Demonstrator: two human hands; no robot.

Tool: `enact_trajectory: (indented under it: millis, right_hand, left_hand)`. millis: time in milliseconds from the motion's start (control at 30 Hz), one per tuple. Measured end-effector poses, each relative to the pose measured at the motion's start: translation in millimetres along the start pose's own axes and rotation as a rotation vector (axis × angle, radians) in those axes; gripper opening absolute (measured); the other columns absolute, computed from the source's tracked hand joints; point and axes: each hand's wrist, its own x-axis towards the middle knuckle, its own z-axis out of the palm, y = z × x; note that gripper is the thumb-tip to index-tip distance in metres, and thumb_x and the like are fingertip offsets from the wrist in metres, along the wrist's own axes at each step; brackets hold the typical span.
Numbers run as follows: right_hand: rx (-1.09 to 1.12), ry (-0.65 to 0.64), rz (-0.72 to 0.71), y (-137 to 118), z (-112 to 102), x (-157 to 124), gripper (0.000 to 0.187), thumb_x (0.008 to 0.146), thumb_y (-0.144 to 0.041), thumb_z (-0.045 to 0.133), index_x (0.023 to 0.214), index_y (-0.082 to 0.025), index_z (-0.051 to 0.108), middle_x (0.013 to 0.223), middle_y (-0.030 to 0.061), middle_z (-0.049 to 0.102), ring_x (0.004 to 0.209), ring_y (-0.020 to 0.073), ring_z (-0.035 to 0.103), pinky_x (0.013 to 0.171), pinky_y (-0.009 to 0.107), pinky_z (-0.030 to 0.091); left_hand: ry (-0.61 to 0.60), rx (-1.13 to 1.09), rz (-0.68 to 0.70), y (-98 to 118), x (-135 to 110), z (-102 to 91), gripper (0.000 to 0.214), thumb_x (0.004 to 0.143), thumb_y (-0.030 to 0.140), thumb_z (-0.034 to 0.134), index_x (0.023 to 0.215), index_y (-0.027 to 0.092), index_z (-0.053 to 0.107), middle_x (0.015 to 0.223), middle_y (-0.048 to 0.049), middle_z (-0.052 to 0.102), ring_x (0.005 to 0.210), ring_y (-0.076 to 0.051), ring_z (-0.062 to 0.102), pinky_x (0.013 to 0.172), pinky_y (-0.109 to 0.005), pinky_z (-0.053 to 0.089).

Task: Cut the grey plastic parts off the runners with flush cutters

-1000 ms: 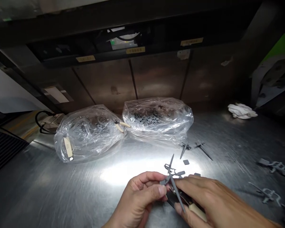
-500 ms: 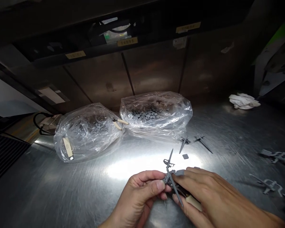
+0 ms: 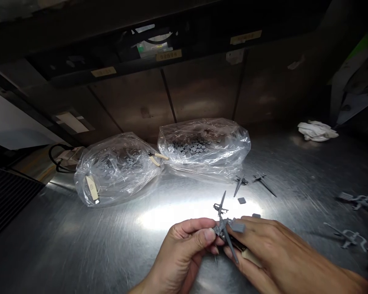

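My left hand [image 3: 182, 251] pinches a grey plastic sprue [image 3: 230, 243] between thumb and fingers. Thin runners stick out of it, and a flat square piece [image 3: 237, 227] shows at its right side, beside my right fingers. Closed around cream-handled nippers [image 3: 250, 257], my right hand [image 3: 272, 245] keeps their dark jaws against the underside of the sprue; the jaw tips are hidden. Loose grey squares lie beyond my hands, one on the bench [image 3: 241, 200] and another [image 3: 256, 215] just past my right knuckles.
Two clear plastic bags hold small grey pieces, one at left [image 3: 119, 171] and one at centre [image 3: 202, 147]. Cream-handled pliers [image 3: 158, 158] rest between them. Bare sprues [image 3: 265, 185] lie behind my hands, more [image 3: 351, 238] at right. A white crumpled cloth [image 3: 317, 131] sits at the back right.
The flat square piece now shows more fully beside my right fingers, and the sprue has tilted a little. The whole view has shifted slightly; both hands keep their grip.
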Motion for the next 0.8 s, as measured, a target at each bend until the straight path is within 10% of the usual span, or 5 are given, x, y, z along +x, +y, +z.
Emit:
enact_trajectory:
  millis: [800]
  right_hand:
    - [-0.142,-0.125,-0.047,13.0,15.2,-5.0,0.027,0.095,-0.01,0.046,0.093,-0.02,0.07,0.086,0.0042,0.071,0.074,0.0209,0.069,0.067,0.032,0.051]
  left_hand:
    - [-0.011,-0.027,0.001,-8.6,-1.6,-0.4,0.027,0.058,0.026,0.101,0.077,0.017,0.085,0.072,-0.0054,0.082,0.066,-0.012,0.073,0.07,-0.02,0.057]
